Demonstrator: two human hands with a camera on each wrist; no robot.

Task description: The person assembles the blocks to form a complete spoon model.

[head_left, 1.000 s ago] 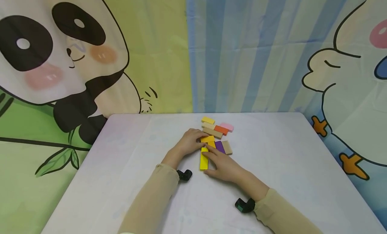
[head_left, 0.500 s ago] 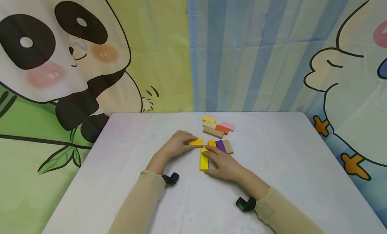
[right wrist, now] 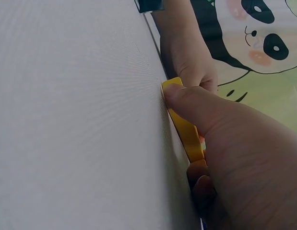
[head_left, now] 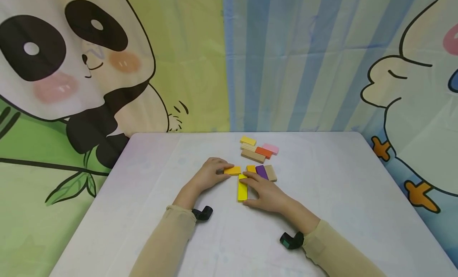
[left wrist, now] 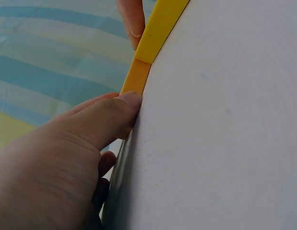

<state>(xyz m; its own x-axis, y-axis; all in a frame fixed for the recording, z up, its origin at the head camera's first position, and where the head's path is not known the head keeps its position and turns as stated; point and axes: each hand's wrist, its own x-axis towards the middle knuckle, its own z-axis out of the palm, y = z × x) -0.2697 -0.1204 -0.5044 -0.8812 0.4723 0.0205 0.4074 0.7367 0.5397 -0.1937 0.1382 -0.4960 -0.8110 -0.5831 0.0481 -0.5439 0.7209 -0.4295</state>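
Observation:
My left hand [head_left: 206, 177] pinches an orange-yellow block [head_left: 234, 170] between thumb and fingers, just beyond the far end of a bright yellow block [head_left: 242, 191]. The yellow block lies lengthwise on the table, and my right hand [head_left: 268, 195] holds it with the thumb at its near end and fingers at its far end. In the left wrist view the left thumb presses the orange-yellow block [left wrist: 136, 76], while the right wrist view has the right thumb on the yellow block [right wrist: 186, 136]. By the right fingertips lie another orange-yellow block [head_left: 251, 168], a purple block [head_left: 261, 172] and a tan block [head_left: 270, 173].
Farther back sits a loose group: a tan block [head_left: 253, 155], a pale striped block [head_left: 248, 147], an orange-red block [head_left: 263, 152], a pink block [head_left: 270, 148] and a yellow block [head_left: 248, 140]. The white table [head_left: 322, 181] ends at a cartoon-printed curtain [head_left: 272, 62].
My left hand has slid the orange-yellow block leftward, away from the other orange-yellow block, and then stayed almost still. The right hand keeps its place on the yellow block.

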